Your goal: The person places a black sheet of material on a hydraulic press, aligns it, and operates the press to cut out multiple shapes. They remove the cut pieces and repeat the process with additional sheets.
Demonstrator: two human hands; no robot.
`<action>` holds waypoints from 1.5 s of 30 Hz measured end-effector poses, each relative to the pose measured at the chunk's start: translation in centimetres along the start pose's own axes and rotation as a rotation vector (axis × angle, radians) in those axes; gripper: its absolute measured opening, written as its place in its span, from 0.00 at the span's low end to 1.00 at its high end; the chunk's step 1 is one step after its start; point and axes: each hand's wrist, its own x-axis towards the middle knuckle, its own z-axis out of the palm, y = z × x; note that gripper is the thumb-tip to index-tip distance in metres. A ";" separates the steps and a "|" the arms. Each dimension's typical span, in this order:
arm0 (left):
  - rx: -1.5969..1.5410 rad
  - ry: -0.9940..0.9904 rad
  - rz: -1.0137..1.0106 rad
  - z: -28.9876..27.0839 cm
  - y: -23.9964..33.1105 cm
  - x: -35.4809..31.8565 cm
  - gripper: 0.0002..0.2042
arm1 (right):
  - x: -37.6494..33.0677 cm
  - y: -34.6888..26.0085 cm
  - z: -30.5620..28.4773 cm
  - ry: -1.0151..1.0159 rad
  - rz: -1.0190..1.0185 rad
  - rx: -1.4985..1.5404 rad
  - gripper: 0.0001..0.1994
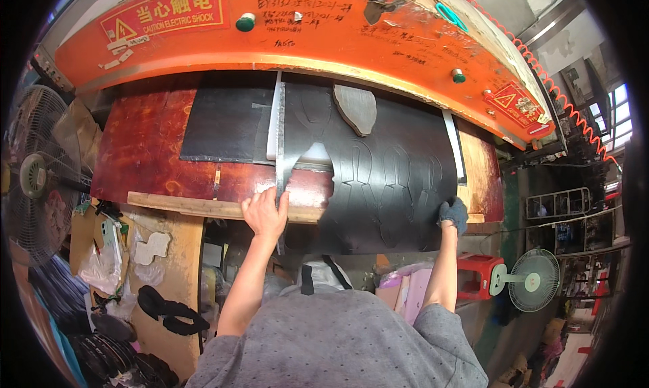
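A large black sheet (pixel 378 219) lies across the work table and hangs over its near edge. Several shoe-sole outlines are marked in it. At its left part is an irregular cut-out, through which a white board and the reddish table top show. My left hand (pixel 265 213), bare, is closed on the sheet's narrow left edge strip. My right hand (pixel 453 214), in a dark grey glove, grips the sheet's near right edge; its fingertips are partly hidden. On the far part of the sheet rests a grey, rounded flat piece (pixel 355 109), partly under the orange beam.
An orange machine beam (pixel 324 46) with green buttons spans the far side, low over the reddish wooden table (pixel 145 144). A black panel (pixel 226 121) lies left. Fans stand left (pixel 34 175) and right (pixel 533 280), beside a red stool (pixel 476 276). A cluttered side bench (pixel 169 253) is at left.
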 end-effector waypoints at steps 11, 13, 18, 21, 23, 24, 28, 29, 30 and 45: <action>-0.135 0.110 0.059 -3.7 0.1 -6.5 0.10 | -0.2 -27.4 -4.9 -0.205 -0.484 0.381 0.44; -0.148 0.101 0.060 -4.2 0.2 -7.3 0.10 | -1.4 -32.1 -5.9 -0.262 -0.428 0.305 0.47; -0.184 0.096 0.039 -4.9 0.3 -8.7 0.10 | -3.4 -36.5 -6.1 -0.283 -0.439 -0.001 0.46; -0.140 0.073 0.034 -5.0 0.3 -9.1 0.10 | -2.5 -35.9 -5.1 -0.295 -0.493 0.035 0.46; -0.119 0.086 0.050 -5.1 0.3 -9.2 0.10 | -1.3 -35.3 -4.8 -0.355 -0.541 0.118 0.47; -0.106 0.086 0.053 -5.2 0.3 -9.2 0.10 | -0.4 -34.7 -4.9 -0.403 -0.570 0.196 0.48; -0.138 0.068 0.031 -5.2 0.4 -9.2 0.09 | 3.1 -30.4 -5.1 -0.492 -0.676 0.227 0.47; -0.126 0.063 0.029 -5.2 0.4 -9.2 0.09 | 4.1 -28.7 -5.1 -0.545 -0.580 0.195 0.47; -0.121 0.063 0.029 -5.3 0.5 -9.1 0.09 | 5.0 -26.9 -4.8 -0.436 -0.606 0.144 0.47; -1.471 -0.404 -0.567 -5.5 4.3 2.2 0.10 | 8.5 -20.3 -3.5 -0.101 -0.638 -0.158 0.35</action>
